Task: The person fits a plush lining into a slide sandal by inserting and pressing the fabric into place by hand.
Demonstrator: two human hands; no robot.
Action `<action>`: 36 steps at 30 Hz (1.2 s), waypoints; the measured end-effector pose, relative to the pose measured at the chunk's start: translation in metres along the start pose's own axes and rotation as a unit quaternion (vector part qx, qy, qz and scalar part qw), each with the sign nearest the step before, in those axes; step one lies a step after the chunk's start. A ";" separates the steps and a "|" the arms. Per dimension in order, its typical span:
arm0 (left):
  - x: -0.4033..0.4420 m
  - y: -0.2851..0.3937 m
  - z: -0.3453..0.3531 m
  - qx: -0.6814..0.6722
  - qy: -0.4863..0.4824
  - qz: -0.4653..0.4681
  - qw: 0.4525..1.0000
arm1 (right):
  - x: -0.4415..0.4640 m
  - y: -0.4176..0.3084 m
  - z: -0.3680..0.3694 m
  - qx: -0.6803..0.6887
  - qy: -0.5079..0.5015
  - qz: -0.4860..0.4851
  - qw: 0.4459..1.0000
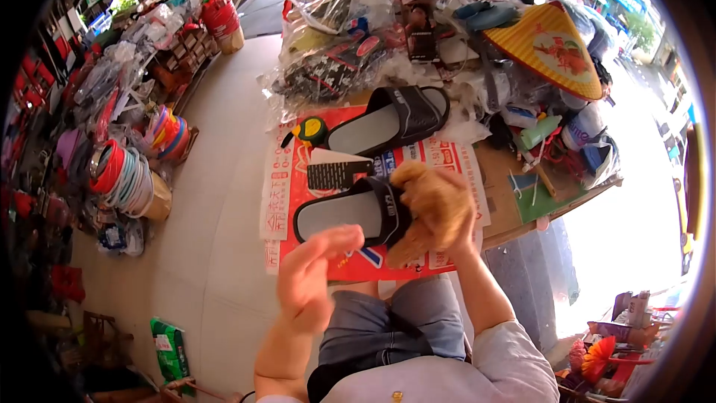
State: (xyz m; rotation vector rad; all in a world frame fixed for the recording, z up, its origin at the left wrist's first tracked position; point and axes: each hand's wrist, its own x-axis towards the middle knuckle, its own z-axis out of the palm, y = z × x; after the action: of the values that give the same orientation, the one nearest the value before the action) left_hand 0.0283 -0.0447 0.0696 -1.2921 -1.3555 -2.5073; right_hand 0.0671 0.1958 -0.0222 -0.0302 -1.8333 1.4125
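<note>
Right hand: closing around a fuzzy brown cloth, with blur hiding how tightly the fingers are pressing; the hand is bunching it, probably to make a thick pad.
Left hand: hovering with nothing in it, partly open, fingers reaching over the lower edge of the near sandal, perhaps to be ready for steadying it; whether it is touching is unclear.
Near sandal: lying sole-down on the red sheet, its strap end sitting beside and partly behind the cloth, which is putting it within reach of both hands.
Far sandal: resting sole-down beyond its mate and pointing much the same way, so the two are lying like a loose pair.
Dark printed card: lying between the sandals.
Tape measure: sitting beside the far sandal's heel.
Red sheet: covering part of the table, likely protecting its top.
Straw hat: leaning over wrapped goods.
</note>
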 end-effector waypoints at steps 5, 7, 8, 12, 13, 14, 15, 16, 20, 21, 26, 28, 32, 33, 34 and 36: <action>0.003 0.105 0.094 -0.287 0.087 0.041 0.953 | -0.001 -0.017 -0.002 -0.129 0.004 0.007 0.992; 0.008 0.125 0.137 -0.274 0.173 0.027 0.946 | -0.001 -0.006 -0.006 -0.126 -0.003 -0.069 0.990; 0.006 0.125 0.137 -0.254 0.205 0.029 0.945 | -0.001 -0.001 -0.006 -0.128 0.003 -0.072 0.989; -0.018 0.095 0.093 -0.358 -0.019 0.059 0.932 | -0.001 0.000 -0.002 -0.104 0.034 -0.074 0.991; -0.023 0.085 0.091 -0.366 -0.037 0.089 0.926 | 0.000 -0.001 -0.001 -0.102 0.031 -0.077 0.991; -0.027 0.076 0.089 -0.375 -0.055 0.119 0.918 | 0.001 -0.002 -0.001 -0.099 0.028 -0.079 0.991; -0.032 0.071 0.092 -0.365 -0.033 0.126 0.922 | 0.001 -0.002 -0.001 -0.098 0.028 -0.077 0.992; -0.038 0.067 0.096 -0.356 -0.010 0.132 0.925 | 0.000 -0.001 -0.001 -0.097 0.032 -0.080 0.992; -0.031 0.053 0.097 -0.314 0.020 0.148 0.938 | 0.000 0.000 -0.002 -0.091 0.032 -0.072 0.993; -0.020 0.048 0.091 -0.328 -0.006 0.132 0.935 | 0.000 0.001 -0.001 -0.076 0.029 -0.068 0.994; 0.001 0.075 0.093 -0.414 -0.042 0.053 0.908 | -0.001 0.003 0.002 -0.052 0.046 -0.048 0.996; 0.001 0.096 0.105 -0.453 -0.020 0.034 0.891 | -0.002 0.002 0.001 -0.066 0.045 -0.047 0.996; -0.006 0.082 0.107 -0.428 0.032 0.028 0.903 | -0.004 0.003 0.002 -0.049 0.055 -0.033 0.997; 0.005 0.072 0.099 -0.423 -0.038 0.058 0.904 | -0.002 0.003 0.003 -0.051 0.058 -0.036 0.996; 0.007 0.074 0.095 -0.424 -0.074 0.073 0.900 | -0.001 0.002 0.003 -0.083 0.054 -0.056 0.993; 0.002 0.087 0.086 -0.383 -0.073 0.021 0.921 | 0.001 -0.001 0.000 -0.122 0.054 -0.077 0.988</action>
State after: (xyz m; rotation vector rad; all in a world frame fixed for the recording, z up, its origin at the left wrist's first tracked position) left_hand 0.1158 -0.0384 0.1552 -1.5858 -0.2963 -3.0815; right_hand 0.0665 0.1960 -0.0205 -0.0859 -1.8663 1.0560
